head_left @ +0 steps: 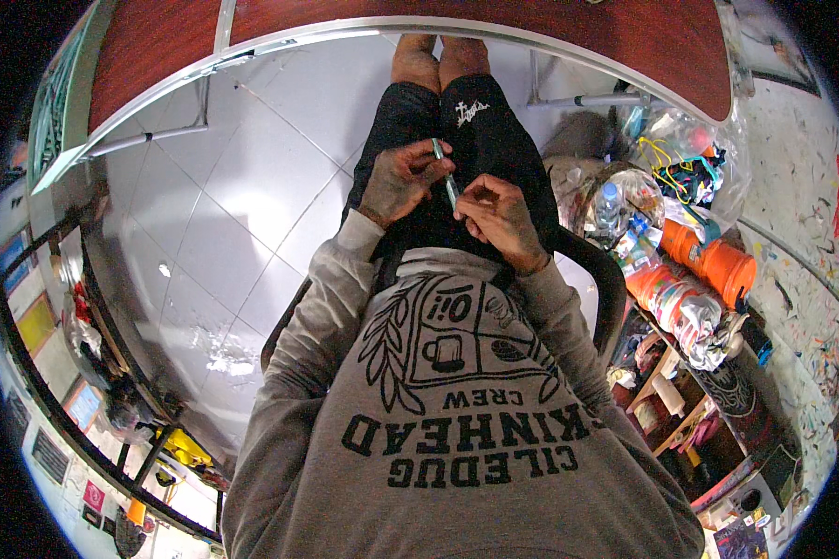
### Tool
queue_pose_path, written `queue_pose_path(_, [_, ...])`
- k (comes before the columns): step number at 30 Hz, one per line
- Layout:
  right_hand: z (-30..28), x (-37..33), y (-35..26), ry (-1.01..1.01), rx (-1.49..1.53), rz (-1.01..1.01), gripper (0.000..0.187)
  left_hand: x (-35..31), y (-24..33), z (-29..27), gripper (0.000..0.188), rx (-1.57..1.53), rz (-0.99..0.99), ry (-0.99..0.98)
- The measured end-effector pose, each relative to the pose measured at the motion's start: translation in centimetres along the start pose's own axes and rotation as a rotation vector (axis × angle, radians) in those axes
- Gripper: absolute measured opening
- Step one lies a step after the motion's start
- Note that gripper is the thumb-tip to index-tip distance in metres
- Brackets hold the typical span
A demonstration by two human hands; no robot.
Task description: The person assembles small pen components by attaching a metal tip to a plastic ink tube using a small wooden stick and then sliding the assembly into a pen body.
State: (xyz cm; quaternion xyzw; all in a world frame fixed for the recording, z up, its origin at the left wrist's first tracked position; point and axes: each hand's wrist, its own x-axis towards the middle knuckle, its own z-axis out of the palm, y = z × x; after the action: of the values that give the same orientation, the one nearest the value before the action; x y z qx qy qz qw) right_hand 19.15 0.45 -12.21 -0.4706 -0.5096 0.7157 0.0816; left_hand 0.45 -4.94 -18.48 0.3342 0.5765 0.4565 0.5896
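Above my lap I hold a slim, pale green pen-like stick [450,189] between both hands, tilted so its upper end leans left. My left hand [401,182] pinches it near the upper end with thumb and fingers. Lower down and to the right, my right hand [497,216] grips the other end between its fingertips. What the stick's lower tip looks like is hidden by those fingers. Black shorts [396,130] lie beneath both hands.
A dark red table [345,17] with a metal rim stands ahead of my knees. To the right are a clear plastic bag [732,168] of mixed items, a plastic bottle [609,207], orange containers [722,265] and a wooden shelf [685,424]. Pale tiles [242,186] cover the floor.
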Motion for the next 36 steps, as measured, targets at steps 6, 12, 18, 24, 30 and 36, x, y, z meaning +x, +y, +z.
queue_pose_path(6, [0.0, -0.3, -0.2, 0.032, 0.083, 0.065, 0.013, -0.4, 2.7, -0.4, 0.030, -0.020, -0.163, -0.047])
queue_pose_path(12, [0.3, -0.6, -0.3, 0.075, 0.066, 0.058, 0.024, -0.1, 0.6, -0.2, 0.029, -0.030, -0.099, -0.012])
queue_pose_path(18, [0.4, -0.8, -0.6, 0.055, 0.004, 0.060, 0.024, -0.2, 1.2, -0.2, 0.029, 0.010, -0.088, -0.002])
queue_pose_path(24, [0.5, -0.8, 0.2, 0.115, -0.121, -0.013, 0.025, -0.7, 2.9, -0.1, 0.026, 0.049, -0.116, 0.015])
queue_pose_path(30, [0.3, -0.8, 0.9, 0.111, -0.173, -0.032, 0.024, -0.3, 1.4, -0.1, 0.026, -0.041, -0.110, 0.020])
queue_pose_path(36, [0.3, -0.4, 2.0, 0.136, -0.401, -0.133, 0.019, -0.2, 0.5, -0.4, 0.030, -0.117, -0.061, -0.009])
